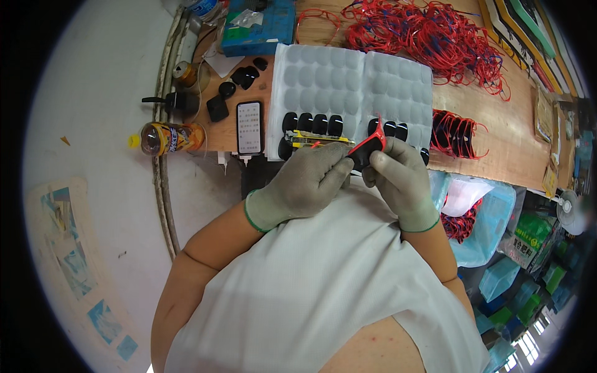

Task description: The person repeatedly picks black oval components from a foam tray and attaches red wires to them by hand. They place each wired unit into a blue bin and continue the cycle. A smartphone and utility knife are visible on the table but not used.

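Observation:
Close to my body, I hold a pair of red-framed sunglasses (367,151) with a dark lens, tilted between both hands. My right hand (405,177), in a grey glove with a green cuff, pinches the frame with thumb and fingers. My gloved left hand (311,177) is closed on the other side, hiding much of the glasses. Just beyond it a yellow utility knife (320,139) lies on the white moulded tray (318,79). Dark lenses (320,124) sit in the tray's nearer pockets, with another group (390,129) behind my right hand.
A tangled heap of red frames (423,40) covers the far right; a row of red glasses with dark lenses (459,135) stands nearer. Left lie a phone (250,128), loose lenses (245,77) and a drink bottle (171,138). A blue box (258,28) stands behind.

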`<state>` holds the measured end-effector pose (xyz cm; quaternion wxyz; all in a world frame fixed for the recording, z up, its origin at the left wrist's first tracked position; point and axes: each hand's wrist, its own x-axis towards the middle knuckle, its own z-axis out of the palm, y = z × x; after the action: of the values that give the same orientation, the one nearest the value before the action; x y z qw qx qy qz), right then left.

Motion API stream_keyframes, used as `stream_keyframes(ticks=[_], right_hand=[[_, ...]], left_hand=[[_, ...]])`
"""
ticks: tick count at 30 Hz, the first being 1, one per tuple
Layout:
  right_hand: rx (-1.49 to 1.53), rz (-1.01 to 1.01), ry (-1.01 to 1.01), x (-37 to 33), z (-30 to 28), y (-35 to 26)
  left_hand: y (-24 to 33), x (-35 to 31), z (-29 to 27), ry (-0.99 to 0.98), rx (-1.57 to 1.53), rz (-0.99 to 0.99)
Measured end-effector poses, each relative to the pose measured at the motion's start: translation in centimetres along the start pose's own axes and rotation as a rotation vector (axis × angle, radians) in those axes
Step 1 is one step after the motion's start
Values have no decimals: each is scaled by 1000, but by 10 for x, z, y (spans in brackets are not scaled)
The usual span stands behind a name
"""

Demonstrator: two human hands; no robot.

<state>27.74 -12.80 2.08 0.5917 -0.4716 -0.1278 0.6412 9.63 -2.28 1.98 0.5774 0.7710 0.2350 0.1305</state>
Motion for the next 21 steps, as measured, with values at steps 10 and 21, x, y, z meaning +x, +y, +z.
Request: stream_keyframes(ticks=[10, 21], right_hand=[[-124, -33, -76, 8, 27, 7], [-22, -80, -51, -20, 17, 53]], left_hand=[[6, -8, -12, 105, 52, 141], [22, -21, -15, -49, 285, 241]])
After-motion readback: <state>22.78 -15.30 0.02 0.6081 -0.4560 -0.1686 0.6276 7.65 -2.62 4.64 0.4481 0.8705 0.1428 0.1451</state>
